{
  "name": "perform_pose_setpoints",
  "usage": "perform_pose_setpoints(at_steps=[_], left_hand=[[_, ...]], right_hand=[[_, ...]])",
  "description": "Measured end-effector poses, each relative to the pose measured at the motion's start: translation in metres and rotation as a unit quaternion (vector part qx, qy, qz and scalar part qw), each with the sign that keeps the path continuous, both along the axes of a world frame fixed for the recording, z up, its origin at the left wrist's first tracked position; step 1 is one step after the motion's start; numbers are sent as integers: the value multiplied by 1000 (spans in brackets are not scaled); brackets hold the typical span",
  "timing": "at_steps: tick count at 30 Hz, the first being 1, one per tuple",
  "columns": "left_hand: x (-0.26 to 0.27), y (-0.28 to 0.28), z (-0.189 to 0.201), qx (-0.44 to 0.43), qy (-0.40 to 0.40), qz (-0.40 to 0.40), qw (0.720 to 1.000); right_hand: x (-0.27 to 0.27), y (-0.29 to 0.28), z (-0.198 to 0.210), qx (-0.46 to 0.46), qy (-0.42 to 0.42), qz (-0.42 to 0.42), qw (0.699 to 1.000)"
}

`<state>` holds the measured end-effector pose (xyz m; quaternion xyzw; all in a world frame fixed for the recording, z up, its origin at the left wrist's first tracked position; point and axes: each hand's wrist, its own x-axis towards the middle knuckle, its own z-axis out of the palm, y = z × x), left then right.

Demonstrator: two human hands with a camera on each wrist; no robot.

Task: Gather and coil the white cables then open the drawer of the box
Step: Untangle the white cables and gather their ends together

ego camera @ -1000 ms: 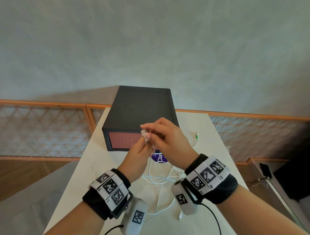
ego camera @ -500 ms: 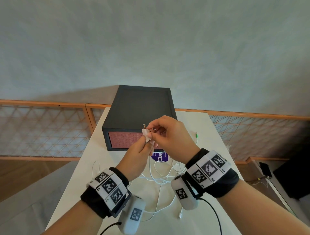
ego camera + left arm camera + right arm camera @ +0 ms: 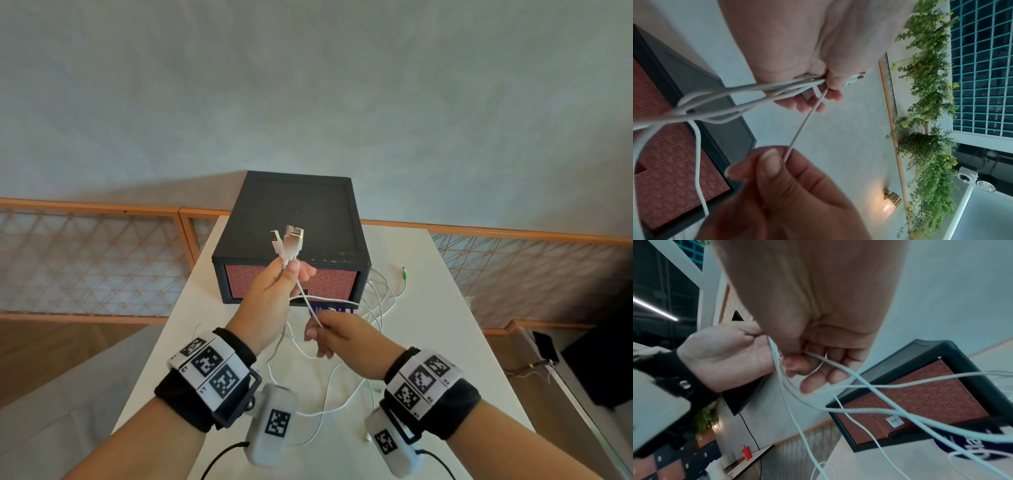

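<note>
Two bare hands hold thin white cables (image 3: 310, 414): left hand (image 3: 270, 301) clenches plug ends; right hand (image 3: 337, 337), at four o'clock, pinches one strand.

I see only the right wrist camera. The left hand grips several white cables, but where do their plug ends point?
Observer: In the head view, the plug ends stick up above the left hand, in front of the box.
Operator: How many strands does the right hand hold?
Observer: The left wrist view shows the right hand pinching one thin cable, stretched straight to the left hand.
Operator: Does anything lie on the table?
Observer: Yes. In the head view, loose loops of white cables lie on the table, and a green-tipped plug lies to the right of the box.
</note>
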<state>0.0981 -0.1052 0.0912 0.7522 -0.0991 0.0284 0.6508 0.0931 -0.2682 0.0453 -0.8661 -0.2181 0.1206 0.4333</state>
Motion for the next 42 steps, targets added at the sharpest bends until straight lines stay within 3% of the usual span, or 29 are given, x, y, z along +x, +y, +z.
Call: perform_pose_setpoints(at_steps=[5,10,14,17,20,25,31,35,39,42], left_hand=[[-2,1,10,-118,22,-24,992],[-2,10,9,-107,30,25,993],[-2,20,8,-69,7,60,996],[-1,31,8,-75,3,95,993],[0,34,9,-78,5,107,991],[0,28,6,-47,10,96,994],[-1,27,0,-38,5,105,994],[-1,27,1,-46,2,114,992],[-1,29,3,-60,-1,120,991],[-2,32,2,-66,-8,124,990]], right_hand=[[7,-19,-16,-31,-4,-35,999],[34,-63,-23,-55,-38,-174,982],[57,-106,-25,-71,-50,-293,952],[62,-139,-26,-133,-48,-346,927],[64,-149,-24,-167,-34,-352,920],[70,-131,6,26,-22,-373,927],[76,-113,62,25,-214,-369,904],[81,-109,75,0,-322,-347,881],[81,-108,63,-41,-347,-345,871],[78,-110,43,-79,-301,-344,886]])
